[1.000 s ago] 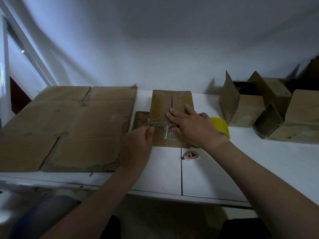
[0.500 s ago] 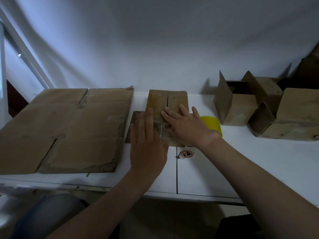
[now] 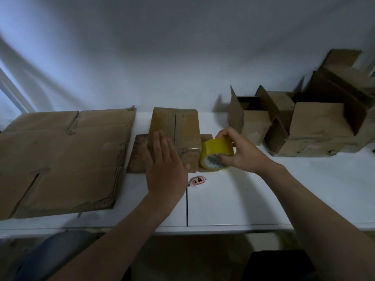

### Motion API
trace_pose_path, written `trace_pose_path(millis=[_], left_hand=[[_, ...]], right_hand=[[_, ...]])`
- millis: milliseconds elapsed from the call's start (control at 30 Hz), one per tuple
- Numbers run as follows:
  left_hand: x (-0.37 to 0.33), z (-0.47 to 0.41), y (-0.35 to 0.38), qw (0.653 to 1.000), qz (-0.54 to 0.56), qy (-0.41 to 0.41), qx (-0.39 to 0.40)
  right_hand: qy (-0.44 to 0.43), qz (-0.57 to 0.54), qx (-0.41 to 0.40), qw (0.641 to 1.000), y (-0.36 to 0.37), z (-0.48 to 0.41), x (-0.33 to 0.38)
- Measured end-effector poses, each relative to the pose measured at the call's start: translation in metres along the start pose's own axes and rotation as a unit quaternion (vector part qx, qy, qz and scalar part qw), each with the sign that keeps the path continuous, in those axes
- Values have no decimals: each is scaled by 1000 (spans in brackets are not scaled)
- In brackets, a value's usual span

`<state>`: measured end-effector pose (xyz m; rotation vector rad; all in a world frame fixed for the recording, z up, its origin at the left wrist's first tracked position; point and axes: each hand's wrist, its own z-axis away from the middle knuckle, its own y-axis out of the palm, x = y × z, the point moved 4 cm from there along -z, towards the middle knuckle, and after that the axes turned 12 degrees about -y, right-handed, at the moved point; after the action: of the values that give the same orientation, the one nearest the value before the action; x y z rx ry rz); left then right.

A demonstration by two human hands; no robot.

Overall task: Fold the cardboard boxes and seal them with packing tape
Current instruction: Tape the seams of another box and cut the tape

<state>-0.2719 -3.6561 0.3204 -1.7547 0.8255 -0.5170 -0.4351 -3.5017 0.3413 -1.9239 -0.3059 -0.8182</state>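
Sealing step: on the white table, the folded brown cardboard box lies centre.
Your left hand pins it, fingers straight; your right hand grips the yellow packing-tape roll at its right edge. Next, likely: pull tape across.

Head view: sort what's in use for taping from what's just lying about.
In use: box, under the left hand; tape roll, gripped by the right hand.
Lying about: flat cardboard sheet; small label; open boxes at right.
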Motion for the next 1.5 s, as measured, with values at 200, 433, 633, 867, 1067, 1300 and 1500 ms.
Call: trace_pose_path(millis=[200,433,633,867,1067,1300,1500], left_hand=[[-25,-5,9,986,85,142,7],[-17,-17,13,978,170,120,11],[-16,-20,10,974,203,99,12],[-11,-32,3,966,253,52,26],[-8,-37,9,953,303,16,5],[9,-58,14,945,320,72,5],[37,-84,18,915,362,164,72]], right_hand=[[-56,-7,-29,998,-1,1,2],[-144,108,14,984,-4,-12,17],[-104,142,76,981,-1,-20,12],[-76,185,119,973,19,-37,17],[-74,158,137,975,23,-41,22],[-48,108,142,983,26,-38,18],[-28,76,113,990,28,-43,16]])
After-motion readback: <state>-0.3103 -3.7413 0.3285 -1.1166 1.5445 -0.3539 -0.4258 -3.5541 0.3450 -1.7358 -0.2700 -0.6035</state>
